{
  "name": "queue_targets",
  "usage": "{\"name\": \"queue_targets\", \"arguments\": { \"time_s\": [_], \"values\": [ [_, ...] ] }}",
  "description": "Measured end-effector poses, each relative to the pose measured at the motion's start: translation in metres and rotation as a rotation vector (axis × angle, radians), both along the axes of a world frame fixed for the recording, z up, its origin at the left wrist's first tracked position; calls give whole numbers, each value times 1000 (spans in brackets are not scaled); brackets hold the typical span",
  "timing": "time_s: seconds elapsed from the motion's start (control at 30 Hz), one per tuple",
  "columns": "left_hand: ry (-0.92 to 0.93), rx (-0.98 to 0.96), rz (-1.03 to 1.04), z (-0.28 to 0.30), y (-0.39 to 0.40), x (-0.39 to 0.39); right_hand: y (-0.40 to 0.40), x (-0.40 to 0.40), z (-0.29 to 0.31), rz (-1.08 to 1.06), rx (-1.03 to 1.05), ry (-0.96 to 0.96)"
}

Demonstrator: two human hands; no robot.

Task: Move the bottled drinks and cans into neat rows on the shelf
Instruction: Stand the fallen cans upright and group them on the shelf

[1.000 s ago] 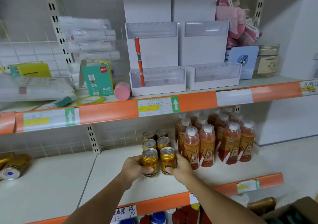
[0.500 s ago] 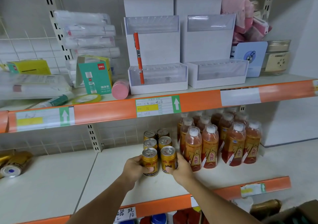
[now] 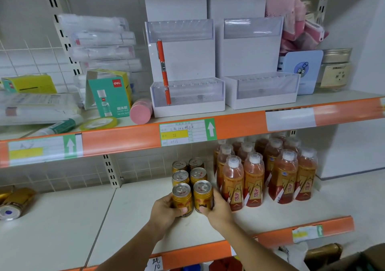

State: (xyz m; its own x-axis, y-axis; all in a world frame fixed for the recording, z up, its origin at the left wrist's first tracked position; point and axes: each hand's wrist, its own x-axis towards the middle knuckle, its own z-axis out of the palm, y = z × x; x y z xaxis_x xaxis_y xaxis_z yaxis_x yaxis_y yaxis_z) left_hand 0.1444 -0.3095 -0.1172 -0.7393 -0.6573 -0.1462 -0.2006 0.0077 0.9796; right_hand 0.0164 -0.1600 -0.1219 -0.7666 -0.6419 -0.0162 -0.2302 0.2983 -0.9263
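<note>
Left hand (image 3: 166, 209) grips the front left can (image 3: 182, 199), right hand (image 3: 216, 208) the front right can (image 3: 203, 195); bottles (image 3: 262, 179) crowd just right of that grip, more cans (image 3: 189, 172) stand behind

One head view — worn up high, facing the shelf (image 3: 133, 204) front-on and tilted down, close in — both forearms entering from the bottom edge.
</note>
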Motion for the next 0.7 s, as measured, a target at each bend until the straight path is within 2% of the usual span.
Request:
{"name": "queue_targets", "arguments": {
  "time_s": [0.37,0.7],
  "values": [
    [-32,-29,26,-7,6,-1,1,1,2,0,57,26],
    [-121,-78,25,11,19,-5,2,3,13,14,8,-8]
  ]
}}
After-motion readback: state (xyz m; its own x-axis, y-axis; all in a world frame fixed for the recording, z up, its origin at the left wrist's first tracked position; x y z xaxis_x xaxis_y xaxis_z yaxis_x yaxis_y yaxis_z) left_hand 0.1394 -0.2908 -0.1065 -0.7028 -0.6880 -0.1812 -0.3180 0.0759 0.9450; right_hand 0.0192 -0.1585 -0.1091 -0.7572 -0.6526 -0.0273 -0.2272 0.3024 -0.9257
